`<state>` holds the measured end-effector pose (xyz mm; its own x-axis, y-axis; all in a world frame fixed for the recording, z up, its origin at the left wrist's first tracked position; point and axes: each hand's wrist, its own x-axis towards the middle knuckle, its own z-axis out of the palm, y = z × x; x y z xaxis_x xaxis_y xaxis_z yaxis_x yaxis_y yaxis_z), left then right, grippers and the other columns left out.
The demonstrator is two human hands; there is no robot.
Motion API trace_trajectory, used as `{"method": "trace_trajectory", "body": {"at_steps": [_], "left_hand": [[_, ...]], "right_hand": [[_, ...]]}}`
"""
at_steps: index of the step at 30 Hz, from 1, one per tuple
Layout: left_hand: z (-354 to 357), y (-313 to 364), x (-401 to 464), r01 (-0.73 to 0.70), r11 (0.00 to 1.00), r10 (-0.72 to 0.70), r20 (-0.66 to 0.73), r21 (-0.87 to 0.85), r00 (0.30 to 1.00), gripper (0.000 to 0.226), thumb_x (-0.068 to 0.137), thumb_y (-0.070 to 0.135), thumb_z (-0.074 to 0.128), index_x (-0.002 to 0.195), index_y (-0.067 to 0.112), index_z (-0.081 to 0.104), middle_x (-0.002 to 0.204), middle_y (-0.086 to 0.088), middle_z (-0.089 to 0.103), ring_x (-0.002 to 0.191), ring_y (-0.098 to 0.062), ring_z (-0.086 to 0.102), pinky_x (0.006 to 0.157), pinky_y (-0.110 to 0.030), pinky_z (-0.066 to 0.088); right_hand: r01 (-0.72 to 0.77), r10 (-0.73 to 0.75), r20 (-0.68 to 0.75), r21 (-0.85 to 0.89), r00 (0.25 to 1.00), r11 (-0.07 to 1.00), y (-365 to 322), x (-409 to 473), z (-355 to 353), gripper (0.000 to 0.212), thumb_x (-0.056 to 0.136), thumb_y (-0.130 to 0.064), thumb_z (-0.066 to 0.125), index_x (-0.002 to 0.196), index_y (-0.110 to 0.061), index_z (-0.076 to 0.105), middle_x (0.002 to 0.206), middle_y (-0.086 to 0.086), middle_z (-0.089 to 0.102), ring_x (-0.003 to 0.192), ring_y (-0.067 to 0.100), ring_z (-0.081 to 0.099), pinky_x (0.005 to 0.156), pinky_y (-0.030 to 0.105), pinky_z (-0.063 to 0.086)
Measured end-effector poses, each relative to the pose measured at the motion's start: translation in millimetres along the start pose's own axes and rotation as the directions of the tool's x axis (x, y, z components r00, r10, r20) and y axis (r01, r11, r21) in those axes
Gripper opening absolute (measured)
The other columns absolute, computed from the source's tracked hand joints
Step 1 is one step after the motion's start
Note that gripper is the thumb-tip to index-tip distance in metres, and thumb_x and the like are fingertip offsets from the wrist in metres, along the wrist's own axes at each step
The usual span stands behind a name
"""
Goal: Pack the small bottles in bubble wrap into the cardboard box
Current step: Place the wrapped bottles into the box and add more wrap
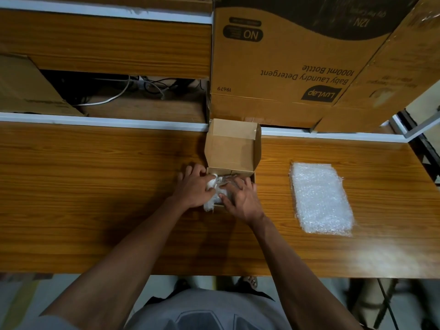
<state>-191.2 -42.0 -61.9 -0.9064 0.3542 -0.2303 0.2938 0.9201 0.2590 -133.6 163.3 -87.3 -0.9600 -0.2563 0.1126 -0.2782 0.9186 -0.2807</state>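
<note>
Nearest the camera, two bare forearms reach out over the near edge of the table (pixel 95 222) and meet at a small cardboard box (pixel 232 152) that sits toward the far edge, about midway along it. The left hand (pixel 194 188) lies on the box's left side with its fingers curled over a wad of bubble wrap (pixel 210 201), part of which spills over the box's near-left corner. The right hand (pixel 242 198) lies flat on top of the wrapped bundle with fingers spread and fairly straight, thumb pointing left; it seems to press rather than pinch. Between the two hands a scrap of label and clear plastic shows, probably the wrapped bottles (pixel 222 183), though the hands hide how many there are and how deep they sit. The grip makes sense as a tucking move: one hand gathers the loose wrap while the other pushes the bundle down so it clears the rim.

The lid stands open and leans back toward the far edge, leaving the opening free for the hands. To the right, well apart from the box, a flat stack of spare wrap (pixel 320 198) lies within easy reach. Beyond the far edge a big carton (pixel 285 67) stands upside down, and cables (pixel 123 91) trail in a recess on the left.
</note>
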Motion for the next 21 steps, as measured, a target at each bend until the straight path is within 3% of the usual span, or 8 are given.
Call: {"method": "trace_trajectory", "body": {"at_steps": [4,7,11,13,14,17,21], "left_hand": [[-3,-6,-11,0.030,0.999,-0.028,0.060,-0.034,0.998,0.053,0.091,0.055,0.066,0.143,0.049,0.056,0.158,0.005,0.022,0.141,-0.029,0.022,0.114,-0.054,0.027],[-9,1,-13,0.017,0.999,-0.019,0.049,0.028,0.999,0.048,0.091,0.053,0.069,0.138,0.047,0.060,0.155,0.004,0.026,0.137,-0.029,0.025,0.111,-0.053,0.029],[-13,11,-23,-0.055,0.997,0.060,-0.092,0.057,0.994,0.029,0.091,0.041,0.072,0.119,0.040,0.064,0.141,0.007,0.039,0.129,-0.025,0.032,0.100,-0.047,0.032],[-11,7,-34,-0.131,0.988,0.143,-0.168,0.080,0.975,0.010,0.094,0.039,0.067,0.104,0.036,0.069,0.135,0.009,0.045,0.124,-0.023,0.035,0.095,-0.045,0.032],[-8,3,-39,-0.165,0.982,0.178,-0.180,0.087,0.967,0.011,0.096,0.039,0.062,0.100,0.035,0.072,0.134,0.010,0.049,0.123,-0.022,0.036,0.094,-0.045,0.032],[-4,-13,-49,-0.230,0.971,0.237,-0.128,0.066,0.963,0.026,0.099,0.035,0.055,0.113,0.036,0.076,0.140,0.013,0.055,0.130,-0.020,0.035,0.097,-0.044,0.027],[-5,-23,-53,-0.315,0.947,0.318,-0.035,0.070,0.948,0.037,0.096,0.029,0.061,0.130,0.039,0.072,0.147,0.018,0.053,0.139,-0.022,0.031,0.100,-0.045,0.024]], "right_hand": [[-0.005,0.005,-0.005,-0.006,1.000,1.000,0,0,0,0.042,0.104,-0.057,0.047,0.129,-0.028,0.064,0.140,0.005,0.056,0.120,0.026,0.044,0.095,0.043,0.037],[-0.011,0.011,-0.009,0.020,1.000,1.000,1,0,1,0.042,0.103,-0.058,0.048,0.128,-0.028,0.064,0.138,0.005,0.057,0.120,0.027,0.044,0.096,0.045,0.039],[-0.023,0.023,-0.005,0.042,1.000,0.999,2,0,4,0.042,0.102,-0.060,0.047,0.128,-0.031,0.064,0.138,0.005,0.056,0.119,0.028,0.044,0.096,0.046,0.041],[-0.020,0.021,-0.013,0.039,1.000,0.999,2,0,3,0.041,0.102,-0.059,0.050,0.129,-0.033,0.064,0.139,0.005,0.055,0.119,0.027,0.043,0.095,0.045,0.040],[-0.017,0.017,-0.019,0.038,1.000,0.999,2,0,2,0.040,0.102,-0.059,0.051,0.130,-0.033,0.064,0.140,0.005,0.055,0.119,0.027,0.043,0.095,0.044,0.039],[-0.011,0.012,-0.018,0.057,1.000,0.998,1,-1,1,0.038,0.102,-0.058,0.052,0.130,-0.035,0.064,0.141,0.004,0.054,0.121,0.027,0.043,0.097,0.043,0.038],[-0.022,0.021,0.006,0.075,1.000,0.997,1,-1,0,0.043,0.102,-0.062,0.046,0.131,-0.036,0.064,0.142,0.004,0.053,0.123,0.027,0.042,0.099,0.045,0.039]]}}
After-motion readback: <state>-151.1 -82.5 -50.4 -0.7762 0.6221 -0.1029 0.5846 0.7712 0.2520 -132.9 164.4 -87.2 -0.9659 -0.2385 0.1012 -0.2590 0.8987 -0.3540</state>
